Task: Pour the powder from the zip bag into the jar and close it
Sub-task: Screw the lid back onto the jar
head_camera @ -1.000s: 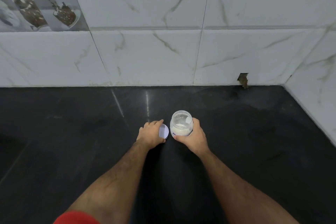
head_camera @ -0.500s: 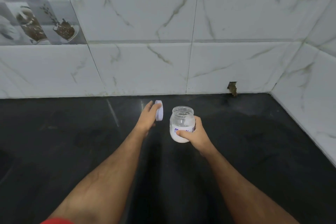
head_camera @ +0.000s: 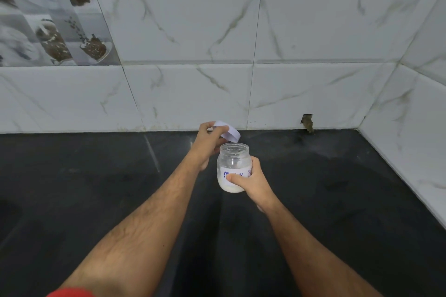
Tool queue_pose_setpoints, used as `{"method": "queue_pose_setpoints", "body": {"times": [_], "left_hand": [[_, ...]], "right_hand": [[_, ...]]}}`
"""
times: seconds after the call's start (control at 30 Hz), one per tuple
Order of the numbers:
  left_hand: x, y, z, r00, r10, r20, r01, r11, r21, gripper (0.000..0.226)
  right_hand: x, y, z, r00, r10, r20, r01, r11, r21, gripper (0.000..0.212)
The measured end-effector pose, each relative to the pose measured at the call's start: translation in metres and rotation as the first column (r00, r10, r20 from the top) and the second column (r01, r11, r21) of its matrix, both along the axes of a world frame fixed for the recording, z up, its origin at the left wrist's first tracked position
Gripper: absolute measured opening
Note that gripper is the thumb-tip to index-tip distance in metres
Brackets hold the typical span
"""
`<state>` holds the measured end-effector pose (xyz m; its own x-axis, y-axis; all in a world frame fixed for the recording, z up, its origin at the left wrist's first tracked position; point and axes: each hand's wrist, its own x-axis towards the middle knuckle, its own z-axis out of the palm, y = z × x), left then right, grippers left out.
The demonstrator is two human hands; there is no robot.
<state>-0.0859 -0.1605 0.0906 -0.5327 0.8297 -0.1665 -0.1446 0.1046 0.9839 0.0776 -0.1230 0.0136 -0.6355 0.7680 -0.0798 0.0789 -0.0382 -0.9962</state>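
Observation:
A small clear jar [head_camera: 233, 164] with white powder in its lower half and a blue handwritten label is held above the black counter [head_camera: 96, 188]. My right hand [head_camera: 251, 181] grips it round the lower body, thumb across the label. The jar's mouth is uncovered. My left hand [head_camera: 208, 142] holds the white lid [head_camera: 229, 133] by its rim, tilted, just above and behind the left side of the jar's mouth. No zip bag is in view.
White marble-look tiles form the back wall [head_camera: 241, 79] and a side wall at the right. A small hole [head_camera: 307, 123] sits in the wall at counter level. A picture tile [head_camera: 53, 19] is at the upper left.
My left hand has picked the lid off the counter and carried it up over the jar's mouth. My right hand has lifted the jar off the counter.

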Motion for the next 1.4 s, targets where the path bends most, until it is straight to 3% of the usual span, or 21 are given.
{"method": "queue_pose_setpoints", "body": {"times": [0.23,0.43,0.57,0.63,0.73,0.83,0.97,1.23,1.3,1.4], "left_hand": [[0.004,-0.015,-0.010,0.982,-0.136,-0.130,0.132,0.990,-0.040,0.075],[0.001,-0.019,0.003,0.904,-0.270,-0.331,0.224,0.959,-0.173,0.072],[-0.004,-0.022,0.013,0.854,-0.354,-0.381,0.265,0.927,-0.266,0.071],[-0.004,-0.024,0.019,0.831,-0.398,-0.389,0.307,0.911,-0.275,0.056],[0.002,-0.024,0.026,0.842,-0.370,-0.393,0.317,0.928,-0.194,0.028],[0.009,-0.021,0.026,0.858,-0.336,-0.388,0.281,0.940,-0.191,0.042],[0.014,-0.013,0.023,0.870,-0.331,-0.366,0.268,0.940,-0.213,0.025],[0.030,-0.008,0.017,0.945,-0.138,-0.298,0.097,0.984,-0.148,0.032],[0.029,-0.009,0.019,0.944,-0.145,-0.295,0.109,0.985,-0.134,0.027],[0.022,-0.014,0.023,0.930,-0.226,-0.291,0.200,0.973,-0.115,0.027]], "right_hand": [[0.000,0.003,0.005,0.998,-0.023,-0.064,0.019,0.998,-0.052,0.092],[0.000,0.001,0.012,0.998,0.032,-0.048,-0.034,0.999,-0.037,0.072],[0.002,0.000,0.015,0.999,0.042,-0.014,-0.042,0.999,-0.005,0.066],[0.002,-0.001,0.017,0.999,0.043,-0.007,-0.043,0.999,0.008,0.066],[0.001,-0.002,0.021,0.998,0.056,-0.001,-0.056,0.998,0.019,0.065],[0.001,-0.003,0.026,0.998,0.069,0.003,-0.069,0.997,0.038,0.066],[0.003,-0.005,0.030,0.997,0.041,0.064,-0.047,0.994,0.103,0.067],[-0.003,-0.015,0.044,0.913,-0.255,0.318,0.072,0.868,0.491,0.093],[-0.001,-0.015,0.047,0.928,-0.229,0.294,0.070,0.882,0.466,0.083],[0.007,-0.008,0.051,0.986,-0.041,0.159,0.004,0.974,0.225,0.067]]}}
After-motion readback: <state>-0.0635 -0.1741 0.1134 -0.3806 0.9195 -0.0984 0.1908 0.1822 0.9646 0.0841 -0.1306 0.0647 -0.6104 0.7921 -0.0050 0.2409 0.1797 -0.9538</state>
